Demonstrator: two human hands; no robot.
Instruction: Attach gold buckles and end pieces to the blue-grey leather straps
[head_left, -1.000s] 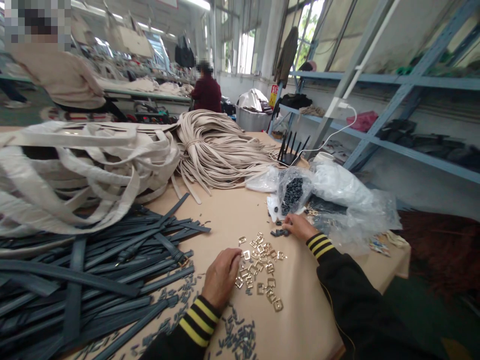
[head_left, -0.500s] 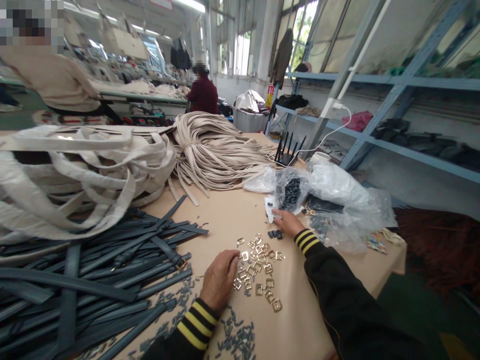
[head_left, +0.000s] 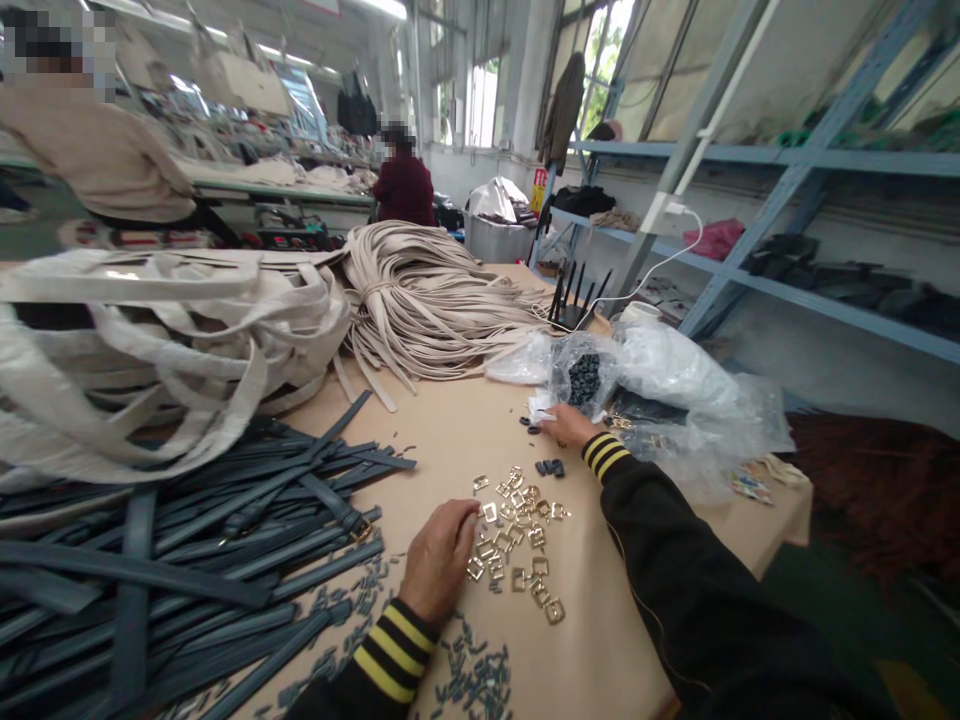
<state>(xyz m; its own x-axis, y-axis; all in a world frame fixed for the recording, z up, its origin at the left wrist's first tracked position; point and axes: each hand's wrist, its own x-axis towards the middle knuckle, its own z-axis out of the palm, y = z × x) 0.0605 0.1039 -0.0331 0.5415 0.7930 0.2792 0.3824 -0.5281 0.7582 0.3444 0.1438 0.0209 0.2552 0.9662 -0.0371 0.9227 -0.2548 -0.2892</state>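
My left hand [head_left: 437, 560] rests on the tan tabletop, its fingers drawn together beside a scatter of gold buckles [head_left: 517, 525]; whether anything is between them is hidden. Farther forward, my right hand [head_left: 568, 428] is at a small white piece [head_left: 538, 404] in front of a clear bag of black loops [head_left: 585, 380]. Its fingertips are pressed together, and what they hold is too small to make out. Two or so black loops [head_left: 529, 425] lie beside those fingertips. Several more black loops [head_left: 550, 468] sit between that hand and the buckles.
Dark straps [head_left: 187, 560] pile up at the left, below beige handles [head_left: 172, 340] and a beige strap bundle [head_left: 427, 300]. Small dark bits [head_left: 472, 670] lie near the front. A router [head_left: 574, 305] and plastic bags [head_left: 675, 370] stand behind. Two people sit beyond.
My right hand has shifted slightly left and up. Black loops now show on the table beside its fingertips, and the white piece looks lower and more folded. My left hand has stayed put.
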